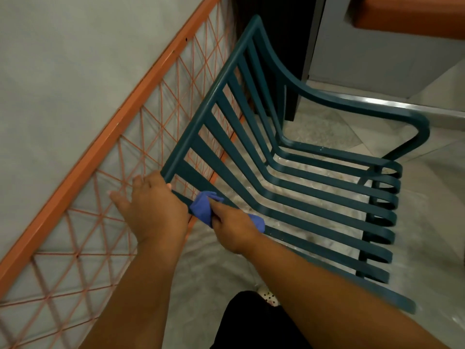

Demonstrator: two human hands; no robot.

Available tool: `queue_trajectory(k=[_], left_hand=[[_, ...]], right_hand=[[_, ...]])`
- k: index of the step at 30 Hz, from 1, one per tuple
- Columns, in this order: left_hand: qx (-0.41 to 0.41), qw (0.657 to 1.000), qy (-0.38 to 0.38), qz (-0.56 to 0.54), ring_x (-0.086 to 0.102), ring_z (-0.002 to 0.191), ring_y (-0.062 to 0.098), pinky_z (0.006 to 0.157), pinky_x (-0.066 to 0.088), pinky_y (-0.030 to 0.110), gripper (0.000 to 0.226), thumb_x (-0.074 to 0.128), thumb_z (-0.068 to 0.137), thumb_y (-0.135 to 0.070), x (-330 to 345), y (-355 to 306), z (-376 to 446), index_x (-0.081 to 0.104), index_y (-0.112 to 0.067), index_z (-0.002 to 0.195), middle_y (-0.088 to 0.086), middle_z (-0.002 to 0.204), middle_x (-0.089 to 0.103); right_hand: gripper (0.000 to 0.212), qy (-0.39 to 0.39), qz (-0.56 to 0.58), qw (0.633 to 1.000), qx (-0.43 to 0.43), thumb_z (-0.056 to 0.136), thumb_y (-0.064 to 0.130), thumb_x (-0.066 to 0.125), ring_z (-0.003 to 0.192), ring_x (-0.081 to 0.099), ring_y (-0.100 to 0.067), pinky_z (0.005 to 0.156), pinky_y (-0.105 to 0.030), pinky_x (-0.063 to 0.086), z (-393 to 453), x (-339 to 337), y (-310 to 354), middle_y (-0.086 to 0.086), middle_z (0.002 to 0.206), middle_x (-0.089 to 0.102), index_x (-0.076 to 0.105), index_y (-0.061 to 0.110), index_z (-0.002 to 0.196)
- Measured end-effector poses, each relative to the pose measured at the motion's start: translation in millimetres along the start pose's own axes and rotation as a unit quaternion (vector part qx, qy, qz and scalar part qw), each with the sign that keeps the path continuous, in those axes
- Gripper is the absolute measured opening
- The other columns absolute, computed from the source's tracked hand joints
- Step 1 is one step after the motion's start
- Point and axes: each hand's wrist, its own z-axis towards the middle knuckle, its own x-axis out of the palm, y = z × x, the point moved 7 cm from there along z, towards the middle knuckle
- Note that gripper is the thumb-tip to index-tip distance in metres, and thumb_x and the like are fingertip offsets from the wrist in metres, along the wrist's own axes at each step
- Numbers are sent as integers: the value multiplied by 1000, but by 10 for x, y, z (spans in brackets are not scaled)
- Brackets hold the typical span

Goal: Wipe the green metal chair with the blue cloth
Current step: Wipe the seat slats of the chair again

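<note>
Green metal chair [289,172] faced right, slats running from back rail toward seat front. Right hand [234,229] pinched blue cloth [203,207] against the nearest slat. Left hand [153,210], just left of it, gripped the back's top corner.

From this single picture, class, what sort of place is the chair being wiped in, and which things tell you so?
Probably an indoor seating area, perhaps a cafe or lobby, though that is uncertain. Clues: the green metal chair on a polished tile floor, an orange mesh partition beside it, and an orange cushioned bench.
</note>
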Motion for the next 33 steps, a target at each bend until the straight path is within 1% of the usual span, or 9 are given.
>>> queue_trajectory(k=[2,4,10,15,21,26,29,30,33], left_hand=[[18,999,3,35,18,143,32,107,-2,67,58,42,89,-6,78,-61,-42,26,-6,144,16,151,32],[62,996,-4,66,-7,145,30,103,-9,68,73,38,88,-9,156,-155,-152,0,-14,151,10,160,1],[156,962,68,213,-32,136,39,98,-19,70,83,50,90,-37,581,-266,-519,-6,-25,150,17,150,-35],[229,933,132,245,-38,133,38,97,-22,69,77,38,92,-38,941,-288,-765,-10,-22,150,16,150,-35],[247,934,112,230,-35,136,35,100,-24,65,76,25,95,-47,1008,-293,-884,-20,-15,147,15,150,-35],[256,934,126,213,-35,136,35,101,-25,64,73,23,96,-45,1061,-341,-939,-22,-17,146,15,150,-35],[292,924,160,186,-36,135,34,98,-30,61,71,24,97,-43,1149,-426,-1034,-25,-22,144,13,149,-37],[306,919,170,180,-36,135,33,98,-32,59,71,24,98,-43,1178,-458,-1080,-26,-23,144,12,149,-37],[342,901,195,180,-37,134,34,97,-34,56,73,28,98,-44,1282,-532,-1214,-30,-28,140,11,147,-39]], right_hand=[[40,-65,-26,997,-43,95,11,44,104,58,-22,91,-43,45,-100,57,59,-3,118,63,47,20,134],[59,-87,-102,991,-25,93,9,46,124,48,-20,102,-44,37,-256,124,-103,1,143,47,29,26,147],[74,-48,-202,971,122,91,14,47,136,35,-24,108,-45,24,-427,161,-587,-1,155,30,7,26,152],[78,-52,-179,982,-13,93,9,44,142,25,-25,110,-47,19,-530,169,-445,5,160,15,2,44,149],[84,-36,-278,956,90,93,23,50,140,27,-23,111,-51,13,-1187,-76,-1257,7,158,19,-12,53,142],[92,-44,-331,928,163,65,36,83,123,53,-36,98,-73,28,-1624,-264,-1376,-2,140,53,31,51,140],[94,-27,-310,940,141,89,28,59,144,13,-38,102,-73,-9,-1355,-122,-1268,2,161,8,-14,64,135],[95,1,-294,948,126,92,24,53,145,3,-37,102,-71,-13,-1225,-41,-1214,4,161,-7,-23,65,131],[95,27,-274,960,58,91,10,47,145,8,-32,111,-65,5,-983,24,-1018,9,159,-18,-20,59,137]])
